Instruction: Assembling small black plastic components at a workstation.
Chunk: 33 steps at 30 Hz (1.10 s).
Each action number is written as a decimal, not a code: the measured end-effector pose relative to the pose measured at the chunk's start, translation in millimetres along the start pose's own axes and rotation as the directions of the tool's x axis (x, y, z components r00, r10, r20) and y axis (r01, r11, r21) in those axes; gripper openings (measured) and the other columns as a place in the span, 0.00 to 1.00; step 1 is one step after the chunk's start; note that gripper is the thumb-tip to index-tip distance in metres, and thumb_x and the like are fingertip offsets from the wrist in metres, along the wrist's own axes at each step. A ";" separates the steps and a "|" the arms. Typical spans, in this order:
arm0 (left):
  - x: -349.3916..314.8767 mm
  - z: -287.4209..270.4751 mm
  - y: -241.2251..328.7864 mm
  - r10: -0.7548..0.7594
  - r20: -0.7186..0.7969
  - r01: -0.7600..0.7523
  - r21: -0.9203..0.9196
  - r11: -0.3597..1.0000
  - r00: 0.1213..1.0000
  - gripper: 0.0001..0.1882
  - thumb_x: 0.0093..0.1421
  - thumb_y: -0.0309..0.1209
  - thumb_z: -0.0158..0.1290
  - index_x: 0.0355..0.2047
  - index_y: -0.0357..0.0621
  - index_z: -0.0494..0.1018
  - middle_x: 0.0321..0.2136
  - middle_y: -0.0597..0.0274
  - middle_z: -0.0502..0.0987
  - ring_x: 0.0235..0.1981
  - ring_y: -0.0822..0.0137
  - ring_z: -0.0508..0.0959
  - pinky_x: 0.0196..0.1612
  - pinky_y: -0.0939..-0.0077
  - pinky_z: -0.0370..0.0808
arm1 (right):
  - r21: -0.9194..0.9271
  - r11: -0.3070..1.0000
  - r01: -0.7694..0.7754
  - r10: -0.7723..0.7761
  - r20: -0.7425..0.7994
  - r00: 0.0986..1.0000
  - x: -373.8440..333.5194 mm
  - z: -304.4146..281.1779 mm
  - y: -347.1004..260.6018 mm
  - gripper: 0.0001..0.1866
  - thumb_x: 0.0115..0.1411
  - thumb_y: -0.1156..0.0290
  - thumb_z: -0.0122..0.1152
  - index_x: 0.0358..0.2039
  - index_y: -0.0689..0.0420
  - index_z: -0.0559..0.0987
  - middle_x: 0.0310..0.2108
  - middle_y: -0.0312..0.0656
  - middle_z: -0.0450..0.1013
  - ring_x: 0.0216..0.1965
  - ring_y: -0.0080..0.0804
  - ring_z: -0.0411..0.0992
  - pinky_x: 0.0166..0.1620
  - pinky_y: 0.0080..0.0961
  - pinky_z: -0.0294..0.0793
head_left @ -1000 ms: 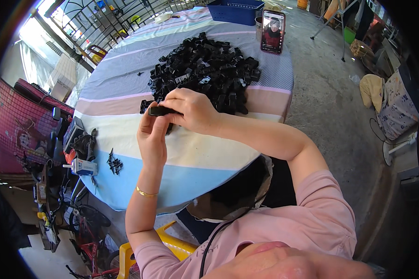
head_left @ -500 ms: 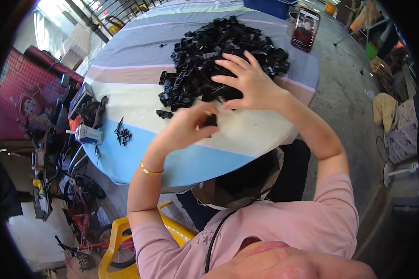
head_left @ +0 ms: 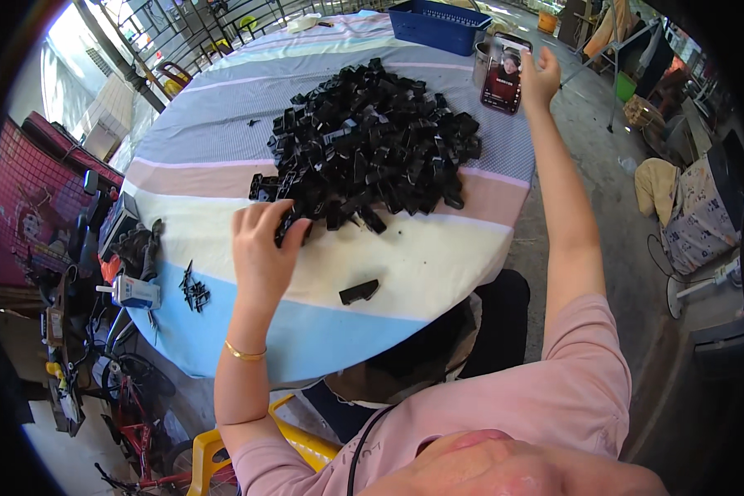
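I see my left hand curled around a small black plastic part at the near edge of the heap of black plastic parts on the striped-cloth bench. My right hand, fingers loosely spread, touches the propped smartphone; a nudge could topple it, I reckon, and one-handed pulling might scatter loose pieces.

A phone stands upright at the far right edge of the table, just in front of a blue crate. Its tall rectangular screen is lit, showing reddish and dark tones. The right hand touches its right side. At the table's left edge lies a small white box with blue and an orange end, near black clutter.
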<state>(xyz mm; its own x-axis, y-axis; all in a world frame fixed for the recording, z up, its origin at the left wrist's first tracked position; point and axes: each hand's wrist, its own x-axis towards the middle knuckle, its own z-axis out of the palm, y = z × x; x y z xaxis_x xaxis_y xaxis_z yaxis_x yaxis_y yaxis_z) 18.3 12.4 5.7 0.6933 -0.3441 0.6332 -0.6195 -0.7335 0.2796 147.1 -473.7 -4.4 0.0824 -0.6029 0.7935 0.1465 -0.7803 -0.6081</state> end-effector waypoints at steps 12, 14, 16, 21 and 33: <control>-10.9 8.8 -17.2 -0.236 0.275 0.186 0.195 0.963 0.932 0.34 0.52 0.47 0.54 0.51 0.35 0.63 0.51 0.38 0.60 0.52 0.43 0.60 0.53 0.58 0.62 | 0.168 0.921 -0.353 0.290 0.312 0.905 38.1 38.8 51.1 0.34 0.42 0.60 0.70 0.46 0.67 0.71 0.38 0.47 0.74 0.29 0.26 0.74 0.20 0.18 0.70; -12.6 7.1 -19.8 -0.247 0.287 0.196 0.197 0.961 0.926 0.34 0.52 0.47 0.54 0.52 0.35 0.63 0.51 0.38 0.60 0.53 0.43 0.60 0.53 0.58 0.62 | 0.139 0.893 -0.428 0.351 0.378 0.857 31.1 36.6 38.4 0.32 0.42 0.60 0.69 0.45 0.66 0.72 0.37 0.46 0.74 0.30 0.26 0.73 0.22 0.19 0.71; -13.3 5.9 -20.1 -0.252 0.298 0.201 0.192 0.961 0.921 0.34 0.52 0.47 0.54 0.52 0.35 0.62 0.51 0.38 0.60 0.53 0.43 0.60 0.53 0.58 0.62 | 0.188 0.866 -0.463 0.373 0.374 0.849 26.4 31.5 23.0 0.31 0.45 0.62 0.69 0.46 0.68 0.71 0.37 0.44 0.73 0.32 0.24 0.72 0.28 0.18 0.70; -12.6 7.8 -15.9 -0.229 0.311 0.184 0.168 0.968 0.922 0.34 0.52 0.47 0.54 0.52 0.35 0.62 0.52 0.38 0.60 0.53 0.43 0.60 0.54 0.58 0.62 | 0.277 0.806 -0.523 0.426 0.342 0.838 29.0 21.4 45.3 0.30 0.45 0.61 0.68 0.44 0.68 0.72 0.37 0.45 0.73 0.37 0.29 0.72 0.38 0.20 0.70; -18.1 0.3 -1.5 -0.164 0.368 0.132 0.112 0.985 0.915 0.36 0.51 0.45 0.56 0.54 0.36 0.60 0.53 0.40 0.58 0.54 0.44 0.58 0.55 0.58 0.61 | -0.046 0.957 -0.285 0.278 0.415 0.866 -22.0 -12.8 31.1 0.35 0.47 0.61 0.66 0.52 0.66 0.66 0.50 0.50 0.65 0.49 0.37 0.67 0.48 0.29 0.68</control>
<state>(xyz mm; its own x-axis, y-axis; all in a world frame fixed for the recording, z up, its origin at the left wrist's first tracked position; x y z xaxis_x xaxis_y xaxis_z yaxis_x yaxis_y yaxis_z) 6.8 19.5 -6.4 0.8717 -0.4105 0.2676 -0.4777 -0.8334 0.2779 137.2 -486.8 -41.1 0.5208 -0.6706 0.5283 0.0714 -0.5825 -0.8097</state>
